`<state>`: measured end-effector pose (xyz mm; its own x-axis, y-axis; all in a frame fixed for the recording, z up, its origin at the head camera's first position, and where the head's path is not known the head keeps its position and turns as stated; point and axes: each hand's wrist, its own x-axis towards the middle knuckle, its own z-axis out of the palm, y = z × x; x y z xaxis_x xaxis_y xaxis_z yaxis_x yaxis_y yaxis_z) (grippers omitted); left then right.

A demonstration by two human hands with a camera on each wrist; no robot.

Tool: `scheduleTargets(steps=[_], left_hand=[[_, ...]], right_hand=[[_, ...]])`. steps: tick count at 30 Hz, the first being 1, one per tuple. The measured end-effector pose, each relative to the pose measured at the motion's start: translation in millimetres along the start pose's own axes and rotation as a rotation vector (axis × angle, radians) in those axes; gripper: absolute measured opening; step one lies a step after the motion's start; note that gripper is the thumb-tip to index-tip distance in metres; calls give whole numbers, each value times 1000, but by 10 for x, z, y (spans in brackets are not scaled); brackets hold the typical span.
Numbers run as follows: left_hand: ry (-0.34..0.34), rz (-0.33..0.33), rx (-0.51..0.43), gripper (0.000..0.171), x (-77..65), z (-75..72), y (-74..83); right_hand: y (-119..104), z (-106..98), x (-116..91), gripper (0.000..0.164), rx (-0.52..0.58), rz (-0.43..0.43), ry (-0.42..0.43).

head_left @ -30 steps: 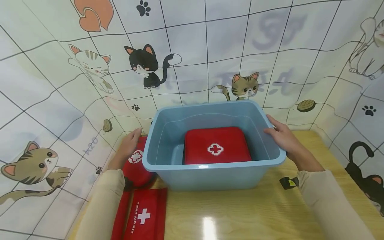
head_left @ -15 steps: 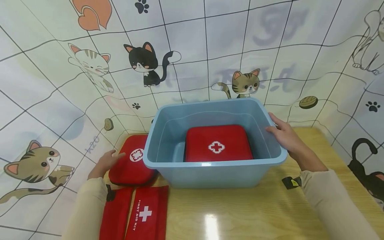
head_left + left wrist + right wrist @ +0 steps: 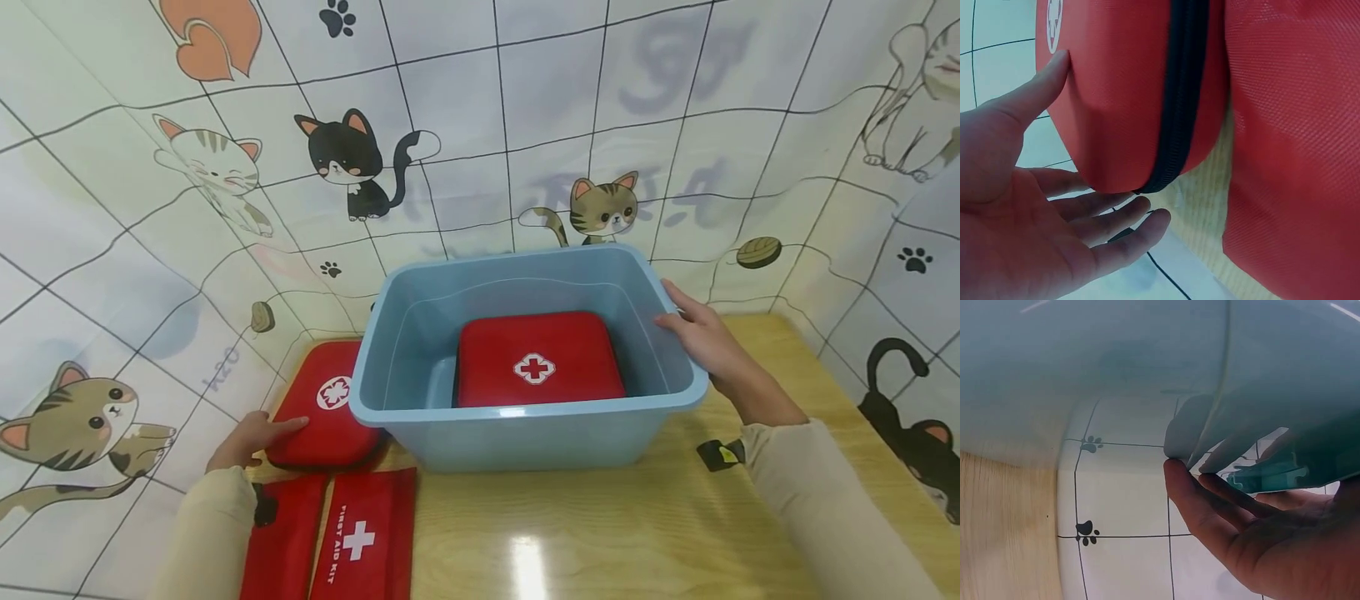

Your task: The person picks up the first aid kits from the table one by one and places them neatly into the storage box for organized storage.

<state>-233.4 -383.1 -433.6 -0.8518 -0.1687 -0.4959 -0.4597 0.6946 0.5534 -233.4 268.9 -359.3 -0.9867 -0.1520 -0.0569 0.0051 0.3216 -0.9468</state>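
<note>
A light blue plastic bin [image 3: 525, 442] sits at the back of the table, with a red first-aid case [image 3: 487, 367] inside it. My right hand [image 3: 708, 342] grips the bin's right rim, thumb over the inner side and fingers [image 3: 1191, 500] against the outer wall. Left of the bin lies another red zippered case [image 3: 318, 433], round-cornered, with a white emblem. Its left edge is between the thumb and fingers of my left hand [image 3: 251, 437]. In the left wrist view the thumb [image 3: 1054, 75] lies on its top, while the other fingers [image 3: 1125, 237] stay spread beside its end.
Two flat red pouches lie in front of the loose case: one marked FIRST AID KIT [image 3: 371, 533], the other [image 3: 281, 542] to its left. A small black item [image 3: 720, 456] shows by the right cuff. A cat-patterned wall covering [image 3: 465, 192] encloses the wooden table [image 3: 600, 533].
My left hand has moved from beside the bin's left end, down and left, to the loose red case's left edge. The right hand has stayed on the bin's rim.
</note>
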Motion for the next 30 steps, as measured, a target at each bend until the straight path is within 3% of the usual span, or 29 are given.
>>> scheduleTargets(steps=[9, 18, 30], left_hand=[[14, -69, -31, 94, 29, 28, -50], [-10, -63, -48, 92, 71, 36, -103], [-24, -61, -86, 98, -2, 62, -75]], right_hand=[[-6, 8, 7, 64, 33, 2, 11], [26, 22, 20, 64, 62, -2, 3], [34, 34, 18, 64, 73, -9, 9]])
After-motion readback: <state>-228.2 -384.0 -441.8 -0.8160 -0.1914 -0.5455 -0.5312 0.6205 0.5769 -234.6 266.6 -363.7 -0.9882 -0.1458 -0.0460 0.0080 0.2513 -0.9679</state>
